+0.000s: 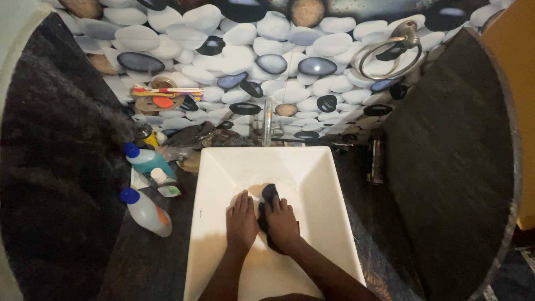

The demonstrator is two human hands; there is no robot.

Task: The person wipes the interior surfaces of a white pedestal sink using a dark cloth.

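- Both hands are down in the white square sink point(326, 184), which is the landmark for everything here.
- The right hand point(283, 222) is pressed on a dark cloth point(270, 196), fingers curled over it and gripping it against the basin floor, near the middle of the sink.
- The left hand point(241, 218) lies flat and empty on the basin floor just beside the cloth, fingers together, seemingly bracing.
- Progress, as far as I can judge: the basin looks mid-scrub. There's a yellowish-brown stain on the floor right around the hands and towards the near left part of the sink, so that bit looks undone. The far walls and right wall look pretty clean and white.
- The tap point(267, 120) stands at the far edge of the sink; I can't tell if any water is running.
- Left of the sink on the dark counter: a white bottle with a blue cap point(146, 212) lying tilted, and a light blue bottle point(146, 160) beyond it.
- Above and right of the sink, a metal towel ring point(390, 56) hangs on the pebble-pattern wall, empty.
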